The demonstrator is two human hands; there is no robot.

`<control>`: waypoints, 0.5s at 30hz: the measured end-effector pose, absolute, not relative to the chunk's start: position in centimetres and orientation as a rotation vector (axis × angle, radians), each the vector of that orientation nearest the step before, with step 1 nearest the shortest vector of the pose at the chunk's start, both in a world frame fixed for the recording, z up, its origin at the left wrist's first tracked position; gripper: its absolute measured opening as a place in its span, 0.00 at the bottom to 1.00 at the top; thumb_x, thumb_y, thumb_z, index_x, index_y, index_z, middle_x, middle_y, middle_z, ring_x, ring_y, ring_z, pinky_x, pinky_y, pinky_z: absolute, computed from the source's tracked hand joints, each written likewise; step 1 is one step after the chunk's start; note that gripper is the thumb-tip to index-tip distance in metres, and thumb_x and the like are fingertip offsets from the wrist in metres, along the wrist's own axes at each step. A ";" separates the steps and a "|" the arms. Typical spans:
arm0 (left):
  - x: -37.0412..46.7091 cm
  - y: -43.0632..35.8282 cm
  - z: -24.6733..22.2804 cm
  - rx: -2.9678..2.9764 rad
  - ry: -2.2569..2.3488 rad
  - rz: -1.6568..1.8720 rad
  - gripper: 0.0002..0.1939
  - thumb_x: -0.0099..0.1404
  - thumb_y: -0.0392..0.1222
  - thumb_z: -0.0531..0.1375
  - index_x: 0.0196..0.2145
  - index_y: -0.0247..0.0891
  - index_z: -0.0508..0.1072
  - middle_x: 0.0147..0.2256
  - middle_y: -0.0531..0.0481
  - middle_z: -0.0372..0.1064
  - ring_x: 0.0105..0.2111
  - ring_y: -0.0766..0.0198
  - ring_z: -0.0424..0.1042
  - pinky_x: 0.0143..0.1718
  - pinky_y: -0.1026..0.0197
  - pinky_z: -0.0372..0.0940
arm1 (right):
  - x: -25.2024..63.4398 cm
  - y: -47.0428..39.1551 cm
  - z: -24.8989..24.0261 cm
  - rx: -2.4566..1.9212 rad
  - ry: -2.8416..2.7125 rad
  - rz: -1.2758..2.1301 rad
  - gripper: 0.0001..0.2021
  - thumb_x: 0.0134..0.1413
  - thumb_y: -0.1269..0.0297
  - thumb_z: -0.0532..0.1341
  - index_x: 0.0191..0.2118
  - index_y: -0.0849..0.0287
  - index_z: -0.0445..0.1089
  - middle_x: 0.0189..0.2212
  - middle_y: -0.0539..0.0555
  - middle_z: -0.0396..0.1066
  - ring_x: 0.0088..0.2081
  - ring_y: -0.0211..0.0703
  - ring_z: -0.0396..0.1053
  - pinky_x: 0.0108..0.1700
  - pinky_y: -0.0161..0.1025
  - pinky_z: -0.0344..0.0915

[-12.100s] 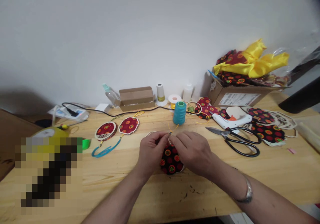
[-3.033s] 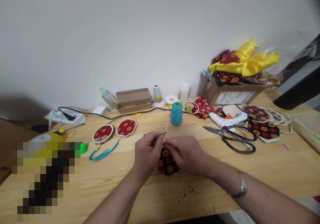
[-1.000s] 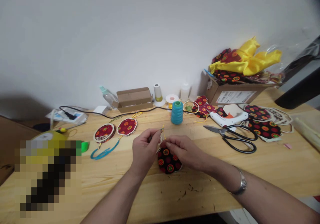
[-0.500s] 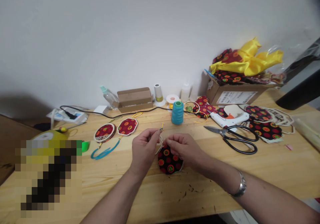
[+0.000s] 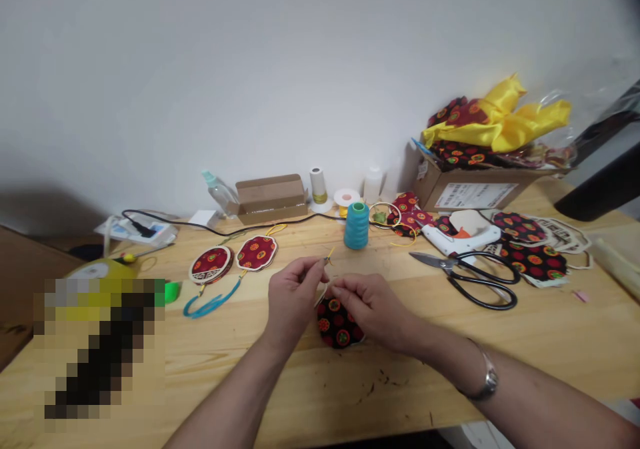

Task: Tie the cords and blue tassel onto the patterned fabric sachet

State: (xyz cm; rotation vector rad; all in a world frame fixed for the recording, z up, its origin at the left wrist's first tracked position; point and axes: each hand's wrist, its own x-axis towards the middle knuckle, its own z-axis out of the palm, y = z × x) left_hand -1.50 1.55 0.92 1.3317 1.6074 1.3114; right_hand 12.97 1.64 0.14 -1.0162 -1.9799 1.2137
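In the head view, my left hand (image 5: 295, 299) pinches a thin yellow cord (image 5: 331, 253), its end sticking up above thumb and forefinger. Close beside it, my right hand (image 5: 373, 309) is closed in a pinch; whatever lies between its fingertips is too small to make out. Below the two hands rests a black fabric piece (image 5: 340, 325) with red and orange round motifs, partly covered by the right hand. A bit of pale frame edge (image 5: 321, 293) shows between the hands. Just beyond them stands a teal thread cone (image 5: 357, 227).
Black-handled scissors (image 5: 483, 282) lie to the right by a white glue gun (image 5: 463, 242). Two red patterned ornaments, one round (image 5: 211, 265) and one scalloped (image 5: 257, 253), lie left. At the back are an open cardboard tray (image 5: 271, 199) and a fabric-filled box (image 5: 470, 192).
The yellow cord's tip leans further right. My right hand has dropped slightly and covers more of the black fabric. The whole view has shifted a little.
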 end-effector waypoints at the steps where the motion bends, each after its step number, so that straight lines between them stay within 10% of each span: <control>1: -1.5 1.6 1.0 1.294 1.603 1.297 0.09 0.56 0.41 0.60 0.21 0.36 0.75 0.19 0.55 0.67 0.20 0.72 0.59 0.24 0.69 0.56 | 13.0 1.6 0.1 -1.028 -2.028 1.133 0.13 0.59 0.66 0.49 0.26 0.61 0.63 0.21 0.47 0.61 0.25 0.33 0.57 0.28 0.31 0.53; 15: -1.4 1.7 0.3 0.900 1.317 1.306 0.09 0.52 0.43 0.64 0.25 0.34 0.74 0.17 0.59 0.59 0.15 0.77 0.50 0.15 0.70 0.43 | 14.1 2.5 0.4 -0.992 -2.172 0.333 0.08 0.55 0.65 0.55 0.30 0.61 0.70 0.28 0.54 0.69 0.32 0.41 0.64 0.37 0.37 0.60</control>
